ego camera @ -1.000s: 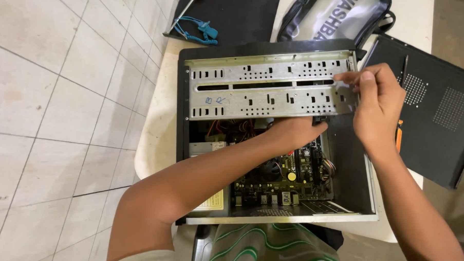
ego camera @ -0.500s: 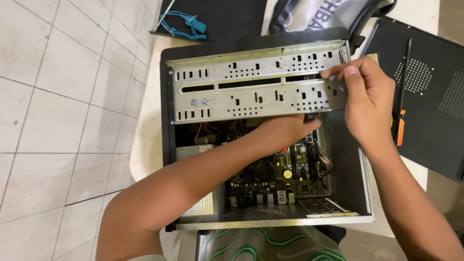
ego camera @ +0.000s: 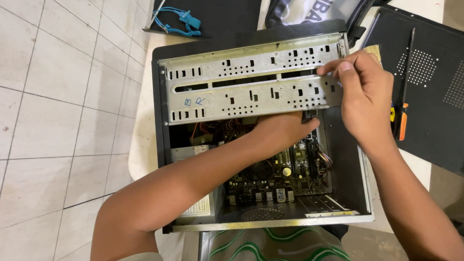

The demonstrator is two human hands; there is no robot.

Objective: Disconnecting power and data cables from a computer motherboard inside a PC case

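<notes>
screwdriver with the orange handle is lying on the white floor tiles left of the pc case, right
Not quite. The screwdriver with the orange handle lies on the black side panel to the right of the pc case, not on the floor tiles, as the head view shows.

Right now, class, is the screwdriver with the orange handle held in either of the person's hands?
No. The screwdriver lies on the black side panel, while the right hand touches the metal drive cage and the left hand reaches beneath it.

perforated grey drive cage (ego camera: 251, 86), across open case (ego camera: 346, 157)
</notes>
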